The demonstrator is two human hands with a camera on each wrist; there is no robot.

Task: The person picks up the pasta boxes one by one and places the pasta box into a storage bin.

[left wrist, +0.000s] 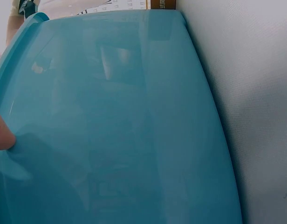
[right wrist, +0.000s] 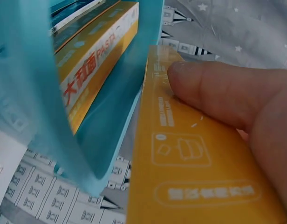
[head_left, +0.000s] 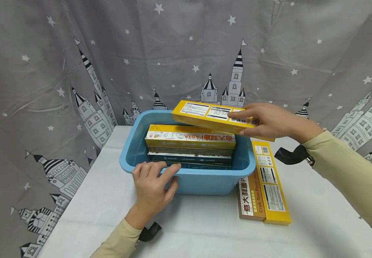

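Observation:
My right hand grips a yellow pasta box near its right end, above the back rim of a blue plastic basin. In the right wrist view the thumb presses on the broad side of that yellow box. Inside the basin several pasta boxes stand on edge in a row, a yellow one at the back and a dark one nearer the front. My left hand holds the basin's front rim, fingers hooked over it and thumb on the outer wall.
To the right of the basin, a brown crab roe pasta box and a yellow box lie side by side on the white table. A grey curtain printed with castles and stars hangs behind.

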